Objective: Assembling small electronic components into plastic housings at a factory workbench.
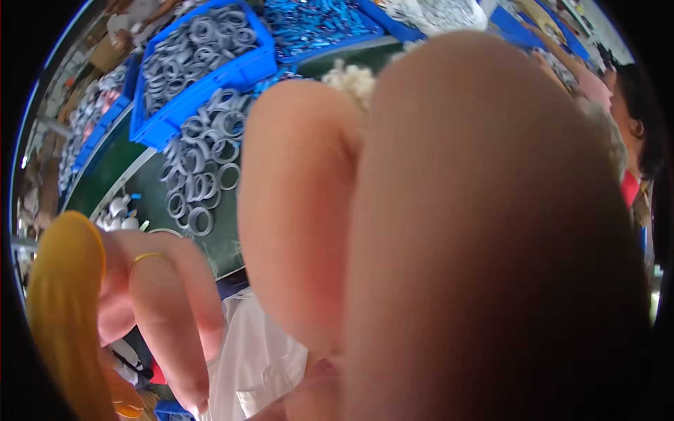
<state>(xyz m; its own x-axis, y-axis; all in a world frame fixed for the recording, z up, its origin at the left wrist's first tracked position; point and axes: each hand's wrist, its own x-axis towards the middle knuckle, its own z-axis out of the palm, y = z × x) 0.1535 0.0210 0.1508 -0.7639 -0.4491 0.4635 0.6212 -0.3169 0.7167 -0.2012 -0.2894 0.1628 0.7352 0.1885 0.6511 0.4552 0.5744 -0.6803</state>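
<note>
My right hand point(449, 210) is very close to the lens, and its large blurred fingers cover the middle and right of the view. Whether those fingers hold anything is hidden. At the lower left, my left hand point(165, 295) is raised near a white shirt point(256, 344), with its fingers bent but apart and nothing visible between them. A yellow finger cot point(67, 281) covers one of its digits, and a thin yellow band shows on another. Beyond the hands, loose grey rings point(200, 175) lie in a pile on the dark green table point(228, 245).
A blue bin point(210, 81) full of grey rings stands at the back left. Behind it is a blue tray of shiny blue pieces point(316, 28). Small white parts point(119, 214) sit at the table's left. Another person point(635, 119) is at the far right.
</note>
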